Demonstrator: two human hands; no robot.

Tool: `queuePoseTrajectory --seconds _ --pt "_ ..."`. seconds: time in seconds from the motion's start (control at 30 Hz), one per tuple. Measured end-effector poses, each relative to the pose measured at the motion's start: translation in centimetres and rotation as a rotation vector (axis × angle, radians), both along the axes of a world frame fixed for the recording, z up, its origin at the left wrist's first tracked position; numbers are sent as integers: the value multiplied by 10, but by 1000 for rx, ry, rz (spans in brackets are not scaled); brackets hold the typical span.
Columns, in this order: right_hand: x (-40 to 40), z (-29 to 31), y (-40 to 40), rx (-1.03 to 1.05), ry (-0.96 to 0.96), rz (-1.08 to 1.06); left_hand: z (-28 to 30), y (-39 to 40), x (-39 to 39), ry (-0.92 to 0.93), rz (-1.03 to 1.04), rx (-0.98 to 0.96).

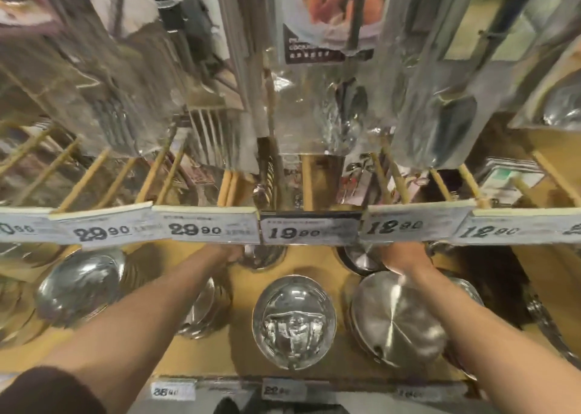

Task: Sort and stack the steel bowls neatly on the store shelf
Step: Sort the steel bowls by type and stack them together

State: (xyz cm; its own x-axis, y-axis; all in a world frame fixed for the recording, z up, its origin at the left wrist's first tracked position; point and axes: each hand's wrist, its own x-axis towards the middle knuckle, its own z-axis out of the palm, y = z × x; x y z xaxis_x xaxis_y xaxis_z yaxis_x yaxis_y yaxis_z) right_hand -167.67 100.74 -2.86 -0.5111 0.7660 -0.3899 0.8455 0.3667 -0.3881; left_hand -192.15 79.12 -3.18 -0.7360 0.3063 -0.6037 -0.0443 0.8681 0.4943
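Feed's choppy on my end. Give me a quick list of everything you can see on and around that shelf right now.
Steel bowls: several stacks, silver, on the lower shelf, some at the back.
Lower shelf: one, tan, under the bowls.
Price tags: a row, white, on the upper shelf edge; more below.
Packaged utensils: many, clear wrap, hanging above.
Left hand: at a rear bowl, fingers hidden under the tags.
Right hand: at a rear bowl, fingers hidden.

Overhead, at twelve o'clock, the price tag rail [308, 228] is capping the shelf [239, 291] opening, leaving a low gap for reaching in. Upturned steel bowls [294, 319] are crowding nine, six and three o'clock, with bare strips lying between them.
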Motion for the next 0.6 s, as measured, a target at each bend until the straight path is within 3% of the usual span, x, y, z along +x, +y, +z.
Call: queuePoseTrajectory --seconds 0.07,0.2,0.33,0.47,0.6 --pt "-1 -7 5 -16 11 -17 2 1 5 -3 -98 -40" --pt "-1 -18 11 -85 56 -106 -4 -8 11 -152 37 24" --pt "-4 -23 11 -16 23 -73 5 12 19 -144 -95 67" --pt "-10 -22 13 23 -42 -32 21 9 16 -150 -91 136" --pt "-12 -18 15 -118 1 -113 38 -3 18 -113 -81 160"
